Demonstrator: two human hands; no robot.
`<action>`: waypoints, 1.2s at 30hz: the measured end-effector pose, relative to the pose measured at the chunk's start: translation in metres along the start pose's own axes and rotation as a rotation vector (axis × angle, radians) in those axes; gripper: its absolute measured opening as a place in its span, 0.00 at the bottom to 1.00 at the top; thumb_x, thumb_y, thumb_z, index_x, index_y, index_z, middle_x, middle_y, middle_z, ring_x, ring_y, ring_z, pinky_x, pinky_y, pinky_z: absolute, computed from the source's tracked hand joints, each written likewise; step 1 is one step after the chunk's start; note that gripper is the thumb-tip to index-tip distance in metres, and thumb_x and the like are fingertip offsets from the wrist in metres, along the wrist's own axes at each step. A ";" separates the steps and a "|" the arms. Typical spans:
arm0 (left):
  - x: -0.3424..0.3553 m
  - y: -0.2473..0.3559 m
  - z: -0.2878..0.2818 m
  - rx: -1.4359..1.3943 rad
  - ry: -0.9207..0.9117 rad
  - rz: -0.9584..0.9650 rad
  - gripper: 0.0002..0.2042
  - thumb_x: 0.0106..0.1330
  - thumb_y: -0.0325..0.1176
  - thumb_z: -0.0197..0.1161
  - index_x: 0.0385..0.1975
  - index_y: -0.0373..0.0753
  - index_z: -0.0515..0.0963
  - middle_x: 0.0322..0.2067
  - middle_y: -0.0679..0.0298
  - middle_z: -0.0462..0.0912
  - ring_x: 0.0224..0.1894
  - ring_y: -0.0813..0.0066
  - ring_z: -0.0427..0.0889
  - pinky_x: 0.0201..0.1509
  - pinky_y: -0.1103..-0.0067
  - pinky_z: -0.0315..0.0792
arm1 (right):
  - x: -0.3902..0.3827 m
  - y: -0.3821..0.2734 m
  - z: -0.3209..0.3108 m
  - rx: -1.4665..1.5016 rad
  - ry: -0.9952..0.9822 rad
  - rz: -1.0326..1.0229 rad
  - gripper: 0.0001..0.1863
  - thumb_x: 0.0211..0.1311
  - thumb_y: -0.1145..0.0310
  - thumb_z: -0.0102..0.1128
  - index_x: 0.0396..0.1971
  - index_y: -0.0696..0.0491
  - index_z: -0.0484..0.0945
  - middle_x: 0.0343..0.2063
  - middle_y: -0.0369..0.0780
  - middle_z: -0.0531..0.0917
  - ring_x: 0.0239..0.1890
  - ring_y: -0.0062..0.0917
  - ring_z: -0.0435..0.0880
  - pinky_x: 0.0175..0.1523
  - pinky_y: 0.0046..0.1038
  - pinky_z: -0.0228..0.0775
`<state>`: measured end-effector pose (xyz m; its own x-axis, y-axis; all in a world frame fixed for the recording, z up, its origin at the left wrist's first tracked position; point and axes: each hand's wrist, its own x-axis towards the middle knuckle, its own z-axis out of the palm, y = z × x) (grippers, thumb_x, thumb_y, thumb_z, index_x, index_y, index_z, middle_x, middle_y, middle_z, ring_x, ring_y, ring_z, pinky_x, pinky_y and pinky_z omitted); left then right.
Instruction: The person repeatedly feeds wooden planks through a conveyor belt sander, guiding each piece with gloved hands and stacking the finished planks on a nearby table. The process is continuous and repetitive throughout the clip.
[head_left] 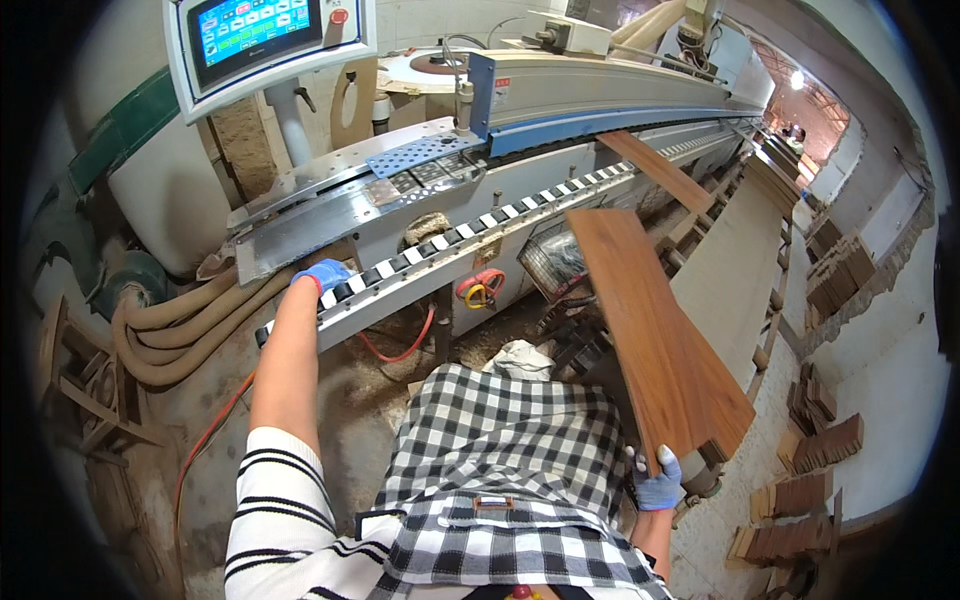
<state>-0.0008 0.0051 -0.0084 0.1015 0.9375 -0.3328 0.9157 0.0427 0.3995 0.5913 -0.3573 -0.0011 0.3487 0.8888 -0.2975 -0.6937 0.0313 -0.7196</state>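
A blue glove covers my left hand point(322, 275), which lies on the near left end of a rail of black and white rollers point(435, 243). Its fingers are partly hidden and look flat, with nothing seen in them. My right hand point(657, 485), also gloved, grips the near end of a reddish-brown wooden board point(650, 320), thumb on its top face. That board slants away from me at my right, its far end beside the roller rail. Farther off, another brown board point(660, 172) reaches from under the machine's blue-edged beam point(600, 122) across the rail.
A control screen point(255, 35) stands at upper left. Tan hoses point(190, 330) curl on the left, and a red air hose point(205, 440) crosses the floor. A long greyish panel point(735, 260) lies on a roller stand at right. Stacked wood pieces point(820, 445) line the right wall.
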 end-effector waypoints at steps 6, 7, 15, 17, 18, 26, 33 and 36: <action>0.004 -0.003 0.003 -0.047 0.044 0.055 0.19 0.57 0.48 0.54 0.36 0.38 0.78 0.34 0.55 0.80 0.35 0.63 0.76 0.43 0.71 0.68 | 0.024 0.027 0.096 -0.127 -0.273 0.093 0.16 0.50 0.66 0.54 0.37 0.60 0.71 0.20 0.40 0.77 0.19 0.26 0.76 0.46 0.41 0.72; 0.004 -0.001 0.003 -0.032 0.039 0.036 0.19 0.57 0.48 0.54 0.37 0.38 0.78 0.35 0.54 0.80 0.36 0.62 0.77 0.43 0.70 0.68 | 0.026 0.034 0.111 -0.162 -0.292 0.107 0.16 0.50 0.66 0.54 0.37 0.60 0.71 0.20 0.41 0.77 0.19 0.26 0.76 0.46 0.42 0.72; -0.002 0.007 0.002 0.029 0.000 -0.035 0.20 0.57 0.49 0.51 0.40 0.40 0.77 0.41 0.56 0.79 0.43 0.60 0.76 0.47 0.71 0.67 | 0.037 0.084 0.204 -0.368 -0.734 0.414 0.24 0.56 0.52 0.56 0.39 0.60 0.68 0.17 0.41 0.76 0.20 0.27 0.77 0.45 0.35 0.71; -0.004 0.012 0.000 0.006 -0.019 -0.033 0.21 0.58 0.49 0.50 0.41 0.40 0.76 0.41 0.55 0.79 0.43 0.59 0.76 0.48 0.70 0.67 | 0.034 0.094 0.224 -0.376 -0.769 0.509 0.23 0.55 0.53 0.57 0.37 0.59 0.70 0.17 0.40 0.76 0.20 0.26 0.75 0.44 0.33 0.71; -0.002 0.007 0.001 0.017 -0.016 -0.007 0.21 0.58 0.49 0.50 0.41 0.40 0.76 0.41 0.55 0.79 0.43 0.59 0.76 0.47 0.70 0.67 | 0.033 0.093 0.235 -0.447 -0.888 0.513 0.20 0.53 0.56 0.59 0.36 0.58 0.71 0.19 0.40 0.76 0.21 0.25 0.75 0.41 0.31 0.70; -0.008 0.020 -0.003 0.047 -0.033 0.018 0.21 0.59 0.48 0.49 0.41 0.38 0.76 0.41 0.53 0.78 0.43 0.56 0.75 0.47 0.69 0.67 | 0.039 0.109 0.249 -0.541 -1.050 0.474 0.17 0.49 0.64 0.62 0.35 0.59 0.74 0.25 0.39 0.76 0.29 0.22 0.75 0.38 0.23 0.67; -0.004 0.015 -0.002 0.031 -0.021 0.004 0.25 0.57 0.53 0.52 0.44 0.38 0.75 0.46 0.52 0.76 0.51 0.55 0.72 0.54 0.69 0.65 | 0.038 0.121 0.231 -0.648 -0.874 0.354 0.19 0.52 0.61 0.61 0.37 0.61 0.75 0.29 0.39 0.78 0.32 0.20 0.75 0.40 0.22 0.68; -0.001 0.014 -0.001 0.047 0.002 0.047 0.25 0.57 0.53 0.51 0.44 0.38 0.75 0.45 0.52 0.76 0.50 0.54 0.72 0.53 0.68 0.65 | 0.042 0.125 0.221 -0.621 -0.789 0.335 0.20 0.53 0.61 0.61 0.38 0.62 0.74 0.31 0.39 0.78 0.32 0.19 0.76 0.39 0.21 0.69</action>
<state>0.0112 0.0054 -0.0016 0.1438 0.9388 -0.3130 0.9272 -0.0173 0.3741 0.3804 -0.2149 0.0349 -0.4639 0.8610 -0.2086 -0.1566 -0.3115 -0.9373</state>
